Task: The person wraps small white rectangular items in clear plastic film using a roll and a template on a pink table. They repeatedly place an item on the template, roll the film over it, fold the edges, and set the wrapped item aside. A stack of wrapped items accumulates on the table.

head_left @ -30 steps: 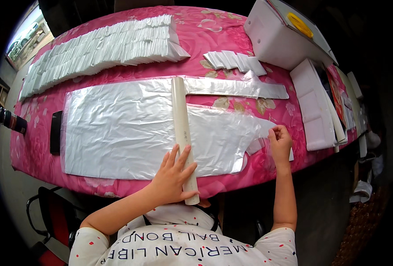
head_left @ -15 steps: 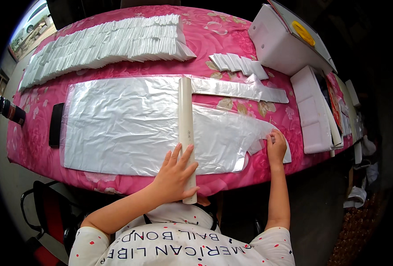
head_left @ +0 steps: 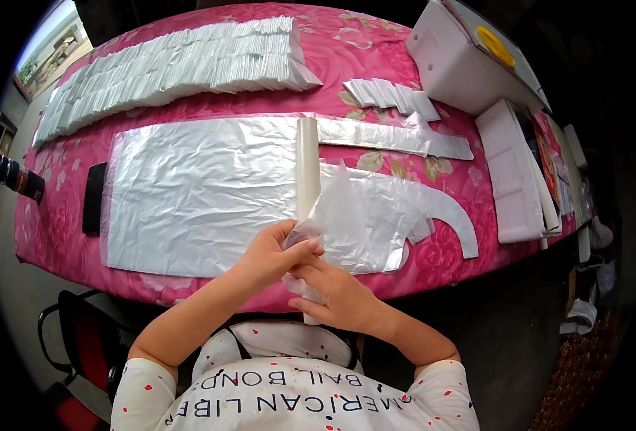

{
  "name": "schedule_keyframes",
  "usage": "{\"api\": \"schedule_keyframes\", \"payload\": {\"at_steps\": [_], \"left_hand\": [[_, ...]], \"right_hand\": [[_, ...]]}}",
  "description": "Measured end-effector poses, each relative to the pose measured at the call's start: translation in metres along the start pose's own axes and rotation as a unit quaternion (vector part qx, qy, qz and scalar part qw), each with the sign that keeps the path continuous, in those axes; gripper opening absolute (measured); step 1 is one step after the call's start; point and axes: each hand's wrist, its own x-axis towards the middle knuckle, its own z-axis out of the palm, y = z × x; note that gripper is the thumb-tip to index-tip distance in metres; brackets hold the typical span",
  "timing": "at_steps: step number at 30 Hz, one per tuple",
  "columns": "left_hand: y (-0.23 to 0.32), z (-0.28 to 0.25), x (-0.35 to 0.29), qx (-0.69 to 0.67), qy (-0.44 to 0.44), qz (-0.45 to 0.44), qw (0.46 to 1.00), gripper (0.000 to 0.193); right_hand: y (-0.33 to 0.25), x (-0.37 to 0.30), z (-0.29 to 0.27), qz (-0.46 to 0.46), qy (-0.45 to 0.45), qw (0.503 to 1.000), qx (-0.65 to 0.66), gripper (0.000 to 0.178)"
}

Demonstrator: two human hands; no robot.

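Note:
A thin, translucent plastic sheet [head_left: 332,201] is raised between my hands over the near end of a pale tube [head_left: 307,161]. My left hand [head_left: 271,253] pinches its edge, thumb on top. My right hand [head_left: 341,293] is closed on the same sheet just below, fingers meeting the left hand's. The tube lies front to back across a stack of wide plastic sheets [head_left: 196,194]; neither hand presses its visible far part. Right of the tube, the sheets [head_left: 393,205] have a cut, curved strip at their end. Behind them runs a narrow folded plastic strip [head_left: 375,138].
Rows of folded white packets [head_left: 174,68] fill the back left of the pink flowered tablecloth [head_left: 346,65]. A few more packets [head_left: 390,97] lie back right, near white foam boxes [head_left: 454,65]. A black phone-like slab [head_left: 94,199] and a dark bottle [head_left: 20,178] lie left.
My right hand has come from the curved strip at the right to the tube, bringing up a sheet. The left hand has left its flat hold on the tube and now pinches the sheet.

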Motion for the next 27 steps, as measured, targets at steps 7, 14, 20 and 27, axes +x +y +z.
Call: {"api": "schedule_keyframes", "payload": {"at_steps": [7,14,20,27], "left_hand": [[0.025,-0.156,-0.043,0.135,0.143,-0.091,0.976,0.015],[0.04,-0.213,-0.083,0.67,0.302,0.039,0.677,0.019],[0.034,-0.093,-0.026,0.606,0.181,0.35,0.692,0.026],[-0.041,-0.041,0.041,0.576,0.114,0.325,0.741,0.053]], "right_hand": [[-0.011,-0.027,0.002,0.138,0.037,0.969,-0.2,0.037],[0.008,-0.041,0.022,0.375,-0.033,0.922,-0.089,0.055],[0.008,-0.038,0.026,0.411,-0.054,0.91,-0.034,0.052],[0.008,-0.044,0.023,0.408,-0.099,0.907,-0.04,0.05]]}}
